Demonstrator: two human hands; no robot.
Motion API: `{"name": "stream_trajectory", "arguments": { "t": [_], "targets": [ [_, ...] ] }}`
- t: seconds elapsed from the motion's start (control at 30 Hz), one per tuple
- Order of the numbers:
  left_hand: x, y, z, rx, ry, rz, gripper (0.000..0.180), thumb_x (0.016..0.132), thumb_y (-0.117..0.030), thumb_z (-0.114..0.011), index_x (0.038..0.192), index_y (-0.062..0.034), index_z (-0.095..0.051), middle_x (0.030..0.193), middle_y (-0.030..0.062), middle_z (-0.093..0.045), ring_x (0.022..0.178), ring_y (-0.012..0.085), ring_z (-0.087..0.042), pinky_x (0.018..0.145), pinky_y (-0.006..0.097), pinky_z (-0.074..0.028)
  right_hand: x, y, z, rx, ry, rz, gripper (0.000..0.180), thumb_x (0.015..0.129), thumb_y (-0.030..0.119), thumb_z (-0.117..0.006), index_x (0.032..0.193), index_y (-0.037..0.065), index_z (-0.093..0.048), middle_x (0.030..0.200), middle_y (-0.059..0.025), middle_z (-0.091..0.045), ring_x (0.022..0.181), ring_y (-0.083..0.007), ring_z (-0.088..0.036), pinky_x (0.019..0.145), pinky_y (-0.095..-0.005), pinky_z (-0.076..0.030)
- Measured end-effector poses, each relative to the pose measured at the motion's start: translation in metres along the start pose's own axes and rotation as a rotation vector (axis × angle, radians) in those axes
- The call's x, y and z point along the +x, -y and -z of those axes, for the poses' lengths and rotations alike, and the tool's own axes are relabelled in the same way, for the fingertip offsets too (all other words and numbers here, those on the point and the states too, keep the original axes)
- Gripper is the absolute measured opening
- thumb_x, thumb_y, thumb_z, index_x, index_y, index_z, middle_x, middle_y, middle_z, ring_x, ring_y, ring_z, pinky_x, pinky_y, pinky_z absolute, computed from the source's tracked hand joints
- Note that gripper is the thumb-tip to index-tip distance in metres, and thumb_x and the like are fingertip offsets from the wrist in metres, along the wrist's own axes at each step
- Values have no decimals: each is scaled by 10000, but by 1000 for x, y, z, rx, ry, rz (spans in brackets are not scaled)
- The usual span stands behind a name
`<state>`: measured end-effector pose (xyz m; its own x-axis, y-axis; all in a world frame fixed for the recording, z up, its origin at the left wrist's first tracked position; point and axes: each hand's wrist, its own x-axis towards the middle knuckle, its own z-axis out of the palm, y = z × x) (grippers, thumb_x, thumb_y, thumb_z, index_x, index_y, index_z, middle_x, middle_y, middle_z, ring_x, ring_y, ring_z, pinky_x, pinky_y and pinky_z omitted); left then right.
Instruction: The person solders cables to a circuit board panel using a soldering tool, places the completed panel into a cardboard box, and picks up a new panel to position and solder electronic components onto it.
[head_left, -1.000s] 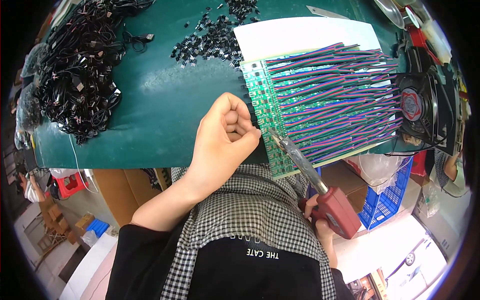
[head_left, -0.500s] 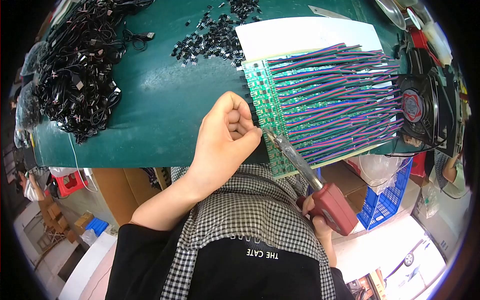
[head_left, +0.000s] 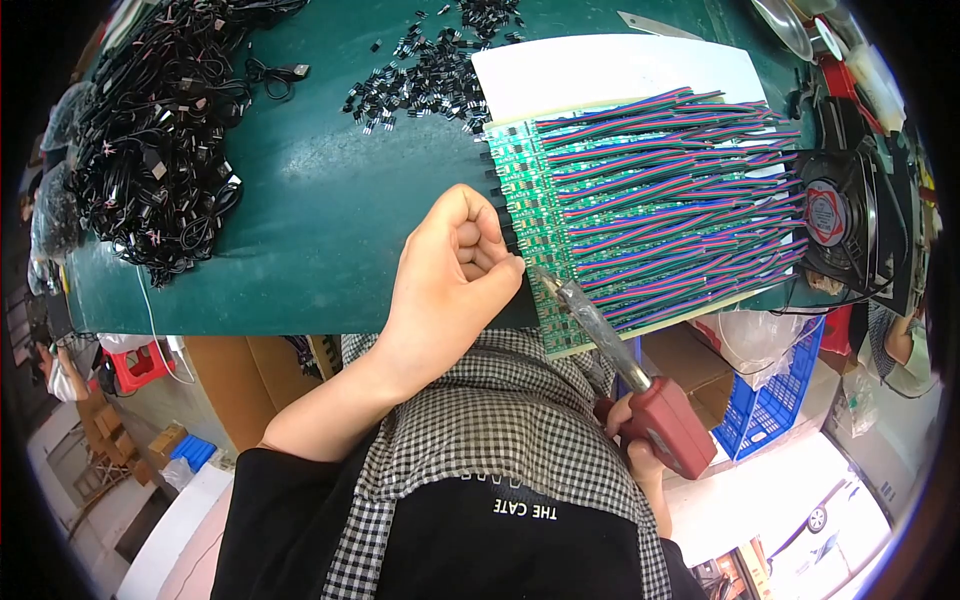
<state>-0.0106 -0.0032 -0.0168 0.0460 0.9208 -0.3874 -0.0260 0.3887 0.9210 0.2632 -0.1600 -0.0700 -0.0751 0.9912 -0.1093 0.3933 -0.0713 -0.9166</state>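
My right hand (head_left: 640, 455) grips a dark red soldering gun (head_left: 665, 425) with a long metal barrel. Its tip hovers over or touches the near left part of a green circuit board panel (head_left: 535, 215); I cannot tell which. Beside that tip, my left hand (head_left: 455, 260) is closed in a pinch at the panel's left edge, fingers curled. Whatever lies in the pinch is hidden. Small black connectors (head_left: 495, 175) line this edge. Rows of multicoloured wires (head_left: 680, 190) run from the boards to the right.
Loose black connectors (head_left: 420, 85) are heaped at the back of the green table (head_left: 310, 220). Bundled black USB cables (head_left: 160, 140) fill the left side. White paper (head_left: 620, 70) lies behind the panel, and a fan (head_left: 835, 215) stands at right. A blue crate (head_left: 765, 400) sits below.
The soldering gun has shifted slightly to the right and toward me, its tip drawing back from my left fingertips. My left hand has stayed in place.
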Motion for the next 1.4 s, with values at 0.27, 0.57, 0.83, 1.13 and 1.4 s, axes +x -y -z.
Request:
{"name": "stream_trajectory", "arguments": {
  "t": [0.27,0.57,0.83,1.13,1.4],
  "targets": [
    [0,1,-3,-18,-33,-2,232,738,81,-576,821,-43,-398,696,-2,-488,629,22,-475,555,175,-413,6,-1,-5,76,64,48,659,687,494,-678,1121,19,-535,763,-51,-629,677,-252,-623,620,-338,-484],
    [1,2,1,-4,-9,-11,231,753,80,-562,825,-63,-394,746,7,-501,650,51,-518,577,190,-463,15,36,-3,349,114,-290,699,694,554,-667,1113,11,-532,887,-94,-632,690,-191,-598,711,-325,-448],
    [-7,-3,2,63,9,-45,205,786,50,-563,834,-54,-393,761,6,-512,690,46,-516,610,182,-445,28,59,-16,503,-23,-230,762,700,640,-614,1054,-30,-537,858,-70,-589,633,-140,-537,597,-257,-394],
    [43,-11,77,738,-487,-318,239,728,-75,-679,921,12,-567,745,106,-600,596,178,-562,580,293,-458,29,65,-15,434,-42,-267,821,701,693,-559,1071,-40,-520,724,-56,-521,606,-134,-508,577,-248,-363],
    [64,-25,95,962,-292,-294,94,748,-22,-629,789,57,-601,621,81,-585,572,105,-540,555,237,-439,27,56,-16,469,-30,-231,807,698,670,-587,1078,-38,-516,734,-69,-546,608,-134,-509,583,-244,-364]
  ]
}}
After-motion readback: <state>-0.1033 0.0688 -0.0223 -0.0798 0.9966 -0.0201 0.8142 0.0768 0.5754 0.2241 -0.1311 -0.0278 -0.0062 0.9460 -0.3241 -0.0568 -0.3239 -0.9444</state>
